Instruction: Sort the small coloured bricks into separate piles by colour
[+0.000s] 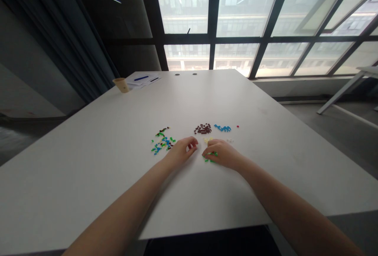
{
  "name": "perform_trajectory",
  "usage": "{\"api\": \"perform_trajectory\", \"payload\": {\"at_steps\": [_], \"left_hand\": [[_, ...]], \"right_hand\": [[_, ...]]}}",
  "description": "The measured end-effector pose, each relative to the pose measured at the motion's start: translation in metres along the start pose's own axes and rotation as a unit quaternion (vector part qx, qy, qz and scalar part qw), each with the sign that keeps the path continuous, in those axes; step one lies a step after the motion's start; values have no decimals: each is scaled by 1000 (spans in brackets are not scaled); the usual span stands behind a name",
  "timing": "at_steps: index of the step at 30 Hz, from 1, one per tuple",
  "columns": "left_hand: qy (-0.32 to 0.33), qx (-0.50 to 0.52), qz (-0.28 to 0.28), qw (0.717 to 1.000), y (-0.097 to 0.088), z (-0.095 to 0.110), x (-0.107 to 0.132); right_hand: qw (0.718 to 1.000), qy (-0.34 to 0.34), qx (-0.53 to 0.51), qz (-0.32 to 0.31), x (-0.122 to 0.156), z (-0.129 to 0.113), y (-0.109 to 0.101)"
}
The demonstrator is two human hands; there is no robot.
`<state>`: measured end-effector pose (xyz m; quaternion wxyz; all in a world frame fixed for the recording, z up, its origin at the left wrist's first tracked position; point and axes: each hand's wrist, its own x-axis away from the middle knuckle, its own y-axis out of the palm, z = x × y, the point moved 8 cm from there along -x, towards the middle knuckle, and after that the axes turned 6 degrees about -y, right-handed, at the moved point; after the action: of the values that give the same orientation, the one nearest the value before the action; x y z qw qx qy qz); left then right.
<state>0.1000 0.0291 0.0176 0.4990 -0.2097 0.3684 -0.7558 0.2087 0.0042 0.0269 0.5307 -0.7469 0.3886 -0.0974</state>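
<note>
My left hand hovers low over the table, its fingers curled and thumb apart, with nothing visible between them. To its left lies a mixed pile of small toy building bricks, blue, green, yellow and dark brown. My right hand is bent down over small green bricks, its fingertips drawn together at their left edge; whether a brick is pinched there is too small to tell. A few pale yellow bricks lie just beyond that hand, partly covered. Behind them sit a dark brown brick pile and blue bricks.
A single red piece and some whitish pieces lie on the right. At the far left of the white table stand a paper cup and papers with a blue pen. Tall windows rise behind.
</note>
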Motion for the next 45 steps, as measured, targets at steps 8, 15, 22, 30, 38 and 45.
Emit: {"api": "perform_trajectory", "payload": {"at_steps": [8,15,22,30,38,45], "left_hand": [[-59,-177,53,981,-30,-22,0],[-81,-198,66,975,-42,-34,-3],[-65,-186,52,979,-37,-27,-2],[-59,-181,40,981,-33,-28,-3],[-114,-195,73,972,-60,-54,-4],[-81,-175,18,981,-48,-64,-8]], "right_hand": [[995,57,57,-51,5,4,2],[993,34,77,-83,1,1,8],[993,18,89,-81,-1,-5,11],[991,8,97,-93,0,-4,13],[995,-30,40,-83,4,-12,11],[995,-27,38,-88,6,-7,13]]}}
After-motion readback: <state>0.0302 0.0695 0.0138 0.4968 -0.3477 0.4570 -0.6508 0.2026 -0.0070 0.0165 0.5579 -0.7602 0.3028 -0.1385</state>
